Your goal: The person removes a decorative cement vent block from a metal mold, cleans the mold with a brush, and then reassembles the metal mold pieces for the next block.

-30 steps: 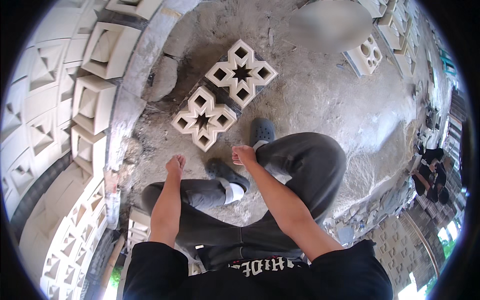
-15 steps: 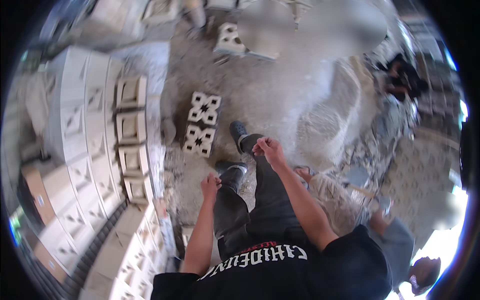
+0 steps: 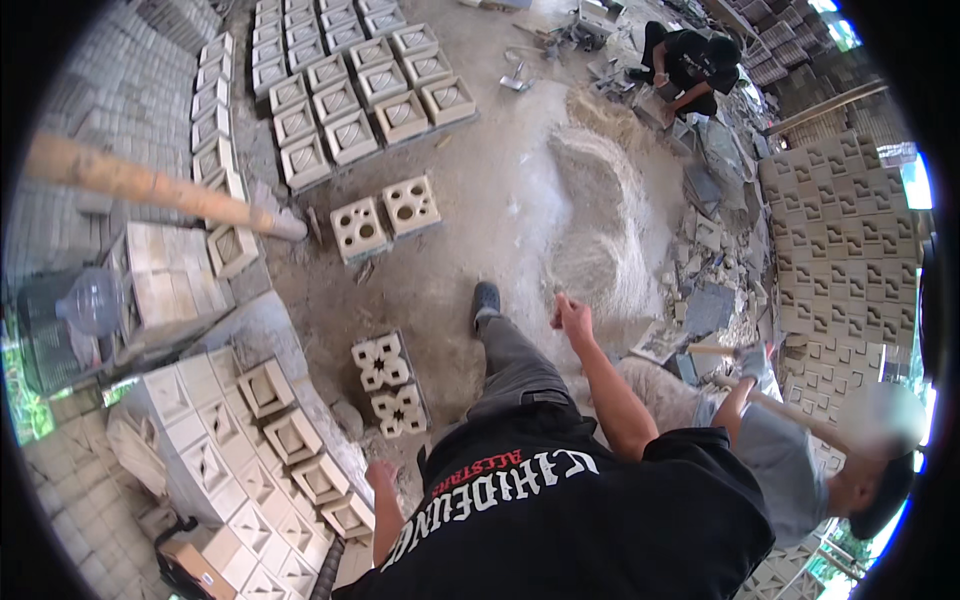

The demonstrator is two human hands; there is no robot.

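While the wearer is standing on the dusty floor (image 3: 470, 210), the right hand (image 3: 573, 316) is hovering ahead of the body with its fingers curling into a loose fist, and it is showing against the floor beside a low heap of pale, sand-like material (image 3: 612, 265). The left hand (image 3: 381, 475) is hanging low by the torso, partly hidden at the wrist, so whether it is opening or closing cannot be told. Just beyond the left hand, two cross-shaped openwork blocks with star-shaped centers are lying on the floor: the near block (image 3: 398, 411) is sitting end to end with the far block (image 3: 380, 362). A gray clog (image 3: 487, 297) is resting ahead and to the right of this pair. Farther forward, two round-holed blocks (image 3: 358, 230) are standing side by side, and behind them rows of square molded blocks (image 3: 350, 135) are covering the floor. At left, a wooden pole (image 3: 160, 190) is slanting above a clear plastic jug (image 3: 93, 302). At right, a person in gray (image 3: 770, 460) is gripping a wooden handle (image 3: 800, 418), while a person in black (image 3: 690, 62) is crouching beyond the heap.
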